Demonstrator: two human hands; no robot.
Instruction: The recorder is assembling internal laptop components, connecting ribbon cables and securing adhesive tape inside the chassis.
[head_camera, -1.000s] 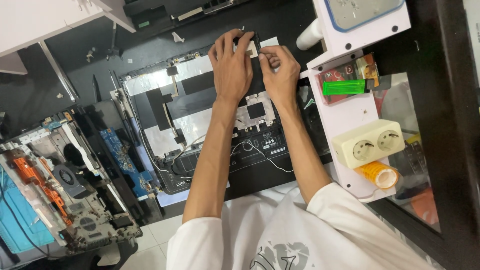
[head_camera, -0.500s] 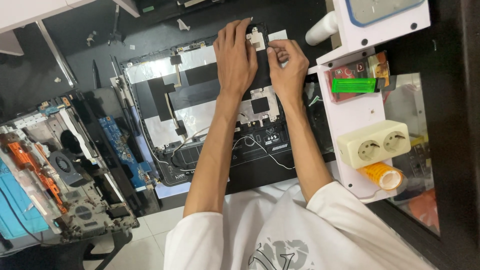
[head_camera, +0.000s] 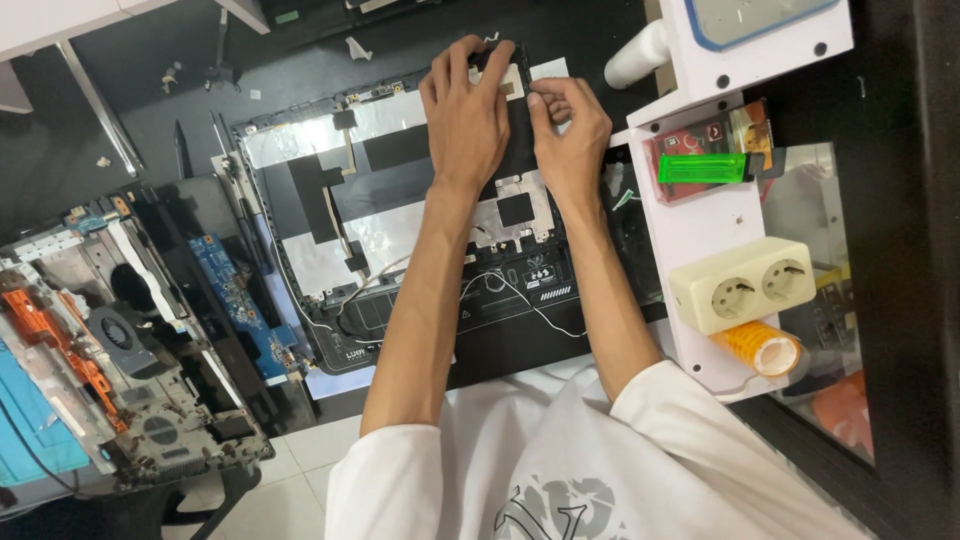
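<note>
The left hand (head_camera: 465, 120) is laid flat, fingers spread, on a black panel (head_camera: 518, 140) at the far edge of the opened laptop chassis (head_camera: 400, 230). The right hand (head_camera: 572, 135) is placed just beside it, fingertips (head_camera: 538, 95) pressed together on a small white strip (head_camera: 512, 80) at the panel's top. Whether the strip is actually pinched cannot be told. The chassis lies on the black table (head_camera: 150, 110). To the right, a white shelf (head_camera: 700, 230) is seen with a green lighter (head_camera: 702, 167), a double socket (head_camera: 755, 285) and an orange tape roll (head_camera: 760, 348). A stripped laptop base (head_camera: 120, 370) lies to the left.
</note>
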